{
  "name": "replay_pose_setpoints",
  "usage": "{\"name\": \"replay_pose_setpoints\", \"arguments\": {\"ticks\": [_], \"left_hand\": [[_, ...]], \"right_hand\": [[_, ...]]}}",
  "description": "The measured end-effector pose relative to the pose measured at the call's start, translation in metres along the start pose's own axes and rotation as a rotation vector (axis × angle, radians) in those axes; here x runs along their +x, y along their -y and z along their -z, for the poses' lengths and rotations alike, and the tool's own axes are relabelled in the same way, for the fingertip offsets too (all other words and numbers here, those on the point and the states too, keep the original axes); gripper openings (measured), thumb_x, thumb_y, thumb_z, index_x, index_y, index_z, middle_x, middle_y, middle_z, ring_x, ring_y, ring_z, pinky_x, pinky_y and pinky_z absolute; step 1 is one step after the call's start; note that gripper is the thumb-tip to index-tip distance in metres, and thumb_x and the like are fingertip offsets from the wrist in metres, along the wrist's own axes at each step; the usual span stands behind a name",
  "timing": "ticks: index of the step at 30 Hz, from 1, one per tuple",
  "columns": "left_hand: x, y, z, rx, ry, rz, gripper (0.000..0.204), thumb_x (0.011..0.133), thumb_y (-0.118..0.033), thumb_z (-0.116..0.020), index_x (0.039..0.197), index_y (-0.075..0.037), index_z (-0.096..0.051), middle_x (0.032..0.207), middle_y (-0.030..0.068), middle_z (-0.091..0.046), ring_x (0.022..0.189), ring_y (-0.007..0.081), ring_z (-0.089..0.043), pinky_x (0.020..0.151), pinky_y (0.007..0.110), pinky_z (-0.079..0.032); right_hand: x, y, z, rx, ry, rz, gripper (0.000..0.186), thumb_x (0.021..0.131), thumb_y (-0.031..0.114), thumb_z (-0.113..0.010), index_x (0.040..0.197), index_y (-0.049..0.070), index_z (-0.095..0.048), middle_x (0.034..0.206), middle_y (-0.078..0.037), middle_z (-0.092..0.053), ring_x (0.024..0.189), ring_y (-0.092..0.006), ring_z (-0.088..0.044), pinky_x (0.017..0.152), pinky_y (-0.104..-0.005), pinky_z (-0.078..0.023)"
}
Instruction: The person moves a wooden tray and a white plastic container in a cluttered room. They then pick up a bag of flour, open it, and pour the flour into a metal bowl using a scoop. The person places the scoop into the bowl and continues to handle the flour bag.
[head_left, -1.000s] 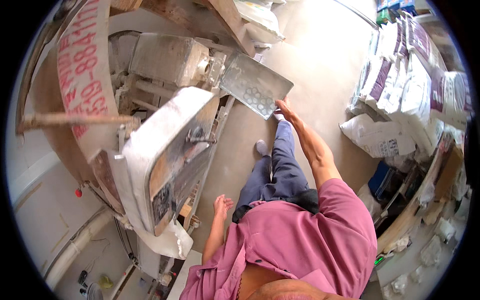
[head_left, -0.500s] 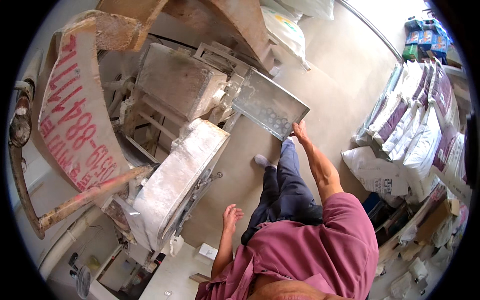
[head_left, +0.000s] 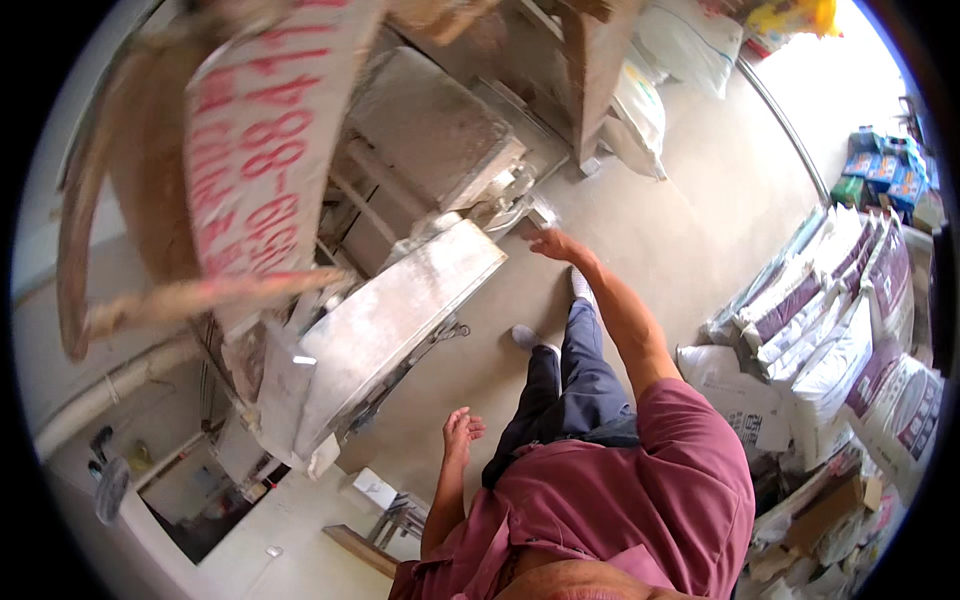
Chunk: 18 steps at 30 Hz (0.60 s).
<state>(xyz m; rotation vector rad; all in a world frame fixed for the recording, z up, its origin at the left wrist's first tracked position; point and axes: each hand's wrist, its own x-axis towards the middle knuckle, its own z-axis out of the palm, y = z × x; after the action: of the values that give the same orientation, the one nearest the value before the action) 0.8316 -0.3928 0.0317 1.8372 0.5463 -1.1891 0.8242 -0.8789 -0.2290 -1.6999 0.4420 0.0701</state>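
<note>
My right hand (head_left: pixel 555 244) reaches forward at the end of a dusty, powder-coated machine (head_left: pixel 430 120). Its fingers look stretched out, close by the short grey metal end of a tray (head_left: pixel 541 212) that sticks out of the machine. Most of that tray is hidden inside or under the machine, and I cannot tell whether my fingers touch it. My left hand (head_left: pixel 463 430) hangs at my side with its fingers apart, holding nothing. A long whitish machine cover (head_left: pixel 390 325) slants between it and the machine body.
A big hopper panel with red writing (head_left: pixel 265 140) and a wooden handle (head_left: pixel 215 300) stand at the left. White and purple sacks (head_left: pixel 815 300) are stacked at the right. More white sacks (head_left: pixel 635 115) lean at the far side. A wooden frame (head_left: pixel 360 550) stands low behind me.
The metal tray, held out over the floor by my right hand, has gone into the machine, leaving only its end showing. My right hand moved forward and left. My left hand stays open.
</note>
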Motion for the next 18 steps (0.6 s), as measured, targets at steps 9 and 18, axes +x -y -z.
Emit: {"name": "replay_pose_setpoints", "arguments": {"ticks": [9, 18], "left_hand": [[-0.018, 0.082, 0.052, -0.266, -0.038, -0.075, 0.029, 0.100, -0.021, -0.051, 0.125, -0.006, -0.049, 0.098, 0.0132, -0.064, 0.076, 0.0226, -0.068, 0.066, 0.033, -0.056], [-0.026, 0.222, 0.191, -0.850, -0.326, -0.131, 0.031, 0.098, -0.030, -0.050, 0.118, -0.007, -0.055, 0.094, 0.0144, -0.067, 0.080, 0.0265, -0.069, 0.068, 0.038, -0.057]], "right_hand": [[-0.137, -0.122, -0.071, -0.275, 0.272, -0.351, 0.027, 0.088, 0.027, -0.056, 0.076, 0.006, -0.067, 0.061, -0.006, -0.062, 0.050, -0.0171, -0.059, 0.043, -0.0345, -0.048], [-0.163, 0.004, -0.151, -0.383, 0.540, -0.311, 0.021, 0.092, 0.025, -0.056, 0.090, 0.008, -0.069, 0.071, -0.007, -0.069, 0.056, -0.0186, -0.065, 0.044, -0.0318, -0.051]]}}
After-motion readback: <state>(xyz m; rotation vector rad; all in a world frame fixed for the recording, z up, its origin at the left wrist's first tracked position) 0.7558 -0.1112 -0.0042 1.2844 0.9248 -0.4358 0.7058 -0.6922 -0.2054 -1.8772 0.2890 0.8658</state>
